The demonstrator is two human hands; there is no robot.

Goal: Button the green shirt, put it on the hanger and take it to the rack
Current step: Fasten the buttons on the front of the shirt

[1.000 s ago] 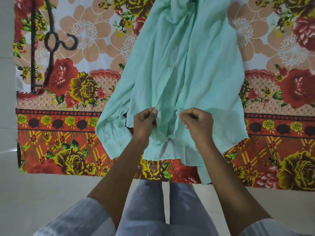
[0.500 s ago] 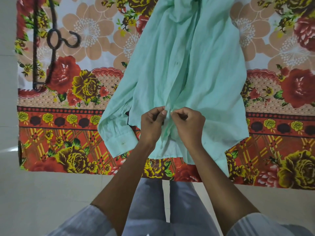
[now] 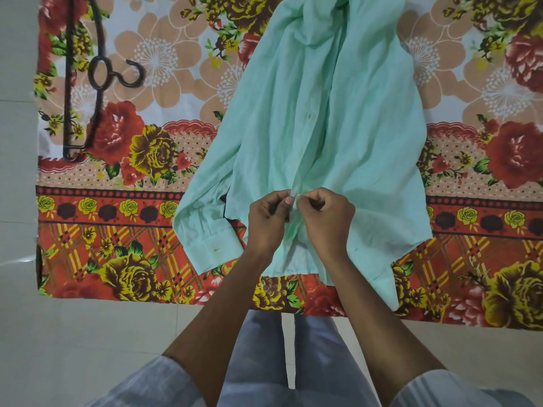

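The pale green shirt (image 3: 329, 118) lies spread on a flowered cloth, collar away from me, hem toward me. One sleeve with its cuff (image 3: 205, 245) reaches out to the lower left. My left hand (image 3: 267, 218) and my right hand (image 3: 329, 221) meet at the shirt's front opening near the hem, each pinching one edge of the placket. Their fingertips touch around a small spot of fabric. A dark metal hanger (image 3: 88, 83) lies flat on the cloth at the far left, its hook pointing right, well away from both hands.
The flowered cloth (image 3: 117, 259) covers the floor from left to right. Pale floor tiles (image 3: 88, 348) lie in front of it and along its left side. My legs in light trousers (image 3: 293, 362) stand at the cloth's near edge.
My two hands, apart on the two front edges a second ago, have come together at the middle. The shirt front has bunched slightly between them.
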